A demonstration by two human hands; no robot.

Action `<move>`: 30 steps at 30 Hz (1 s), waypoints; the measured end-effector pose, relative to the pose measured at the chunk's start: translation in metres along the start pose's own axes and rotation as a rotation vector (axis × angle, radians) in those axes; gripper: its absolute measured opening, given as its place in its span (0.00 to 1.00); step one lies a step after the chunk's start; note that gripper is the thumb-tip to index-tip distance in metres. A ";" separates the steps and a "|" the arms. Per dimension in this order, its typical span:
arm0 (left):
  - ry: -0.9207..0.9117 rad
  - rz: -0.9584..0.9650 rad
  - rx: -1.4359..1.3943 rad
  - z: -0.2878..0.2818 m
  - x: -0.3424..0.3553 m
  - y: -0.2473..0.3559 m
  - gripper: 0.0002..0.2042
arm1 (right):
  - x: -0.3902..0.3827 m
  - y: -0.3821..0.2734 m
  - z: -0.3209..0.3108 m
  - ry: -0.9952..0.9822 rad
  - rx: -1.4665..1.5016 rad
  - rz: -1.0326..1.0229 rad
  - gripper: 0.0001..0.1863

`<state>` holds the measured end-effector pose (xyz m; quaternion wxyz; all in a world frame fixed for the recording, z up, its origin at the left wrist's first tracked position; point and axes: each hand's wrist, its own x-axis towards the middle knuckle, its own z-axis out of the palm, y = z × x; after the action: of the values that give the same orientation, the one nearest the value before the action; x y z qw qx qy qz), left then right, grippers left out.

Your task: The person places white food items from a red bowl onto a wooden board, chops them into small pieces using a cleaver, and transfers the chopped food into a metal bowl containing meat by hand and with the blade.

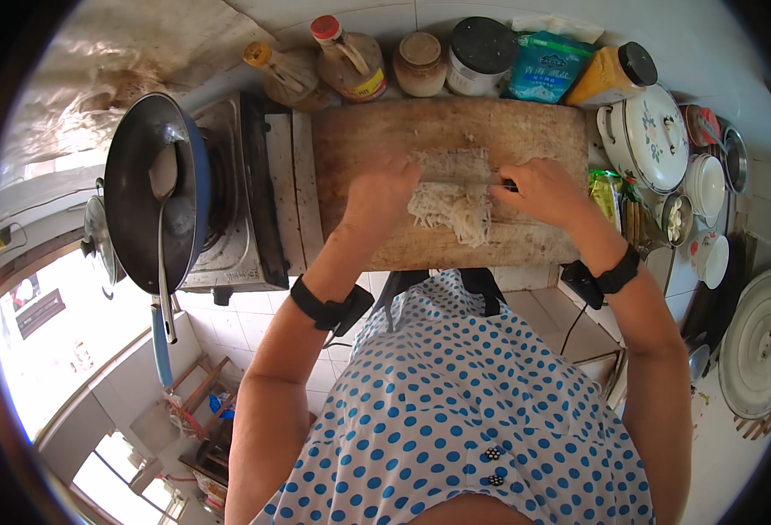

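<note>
My right hand (545, 191) is closed round the dark handle of a knife (455, 180), whose narrow blade runs leftward over the wooden cutting board (368, 241). At the blade's other end my left hand (384, 185) is closed on it with curled fingers, slightly blurred. Just on the near side of the blade lies a loose heap of pale, noodle-like shreds (451, 212). Beyond the blade spreads a flat, speckled greyish patch (451, 161); I cannot tell whether it is food or part of the blade.
A wok (132, 236) with a metal ladle (163, 179) stands left on a gas stove (250, 188). Bottles, jars (420, 66) and a blue bag (550, 68) line the board's far edge. To the right stand a lidded white enamel pot (646, 140) and stacked bowls (706, 185).
</note>
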<state>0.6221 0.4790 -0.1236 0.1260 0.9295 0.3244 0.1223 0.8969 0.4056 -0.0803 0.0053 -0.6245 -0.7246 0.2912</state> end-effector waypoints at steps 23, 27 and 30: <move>0.010 0.029 0.115 -0.012 0.024 -0.010 0.07 | 0.020 0.006 -0.001 0.093 0.030 0.035 0.19; -0.060 0.032 0.191 -0.005 0.032 -0.009 0.09 | 0.024 0.019 0.012 0.111 -0.013 0.029 0.19; -0.008 0.047 0.117 -0.003 0.021 -0.012 0.09 | 0.019 0.011 0.011 0.084 -0.047 -0.015 0.19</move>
<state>0.6299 0.5015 -0.1211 0.0699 0.9431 0.3087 0.1024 0.8986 0.4189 -0.1009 0.0232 -0.6306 -0.7351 0.2477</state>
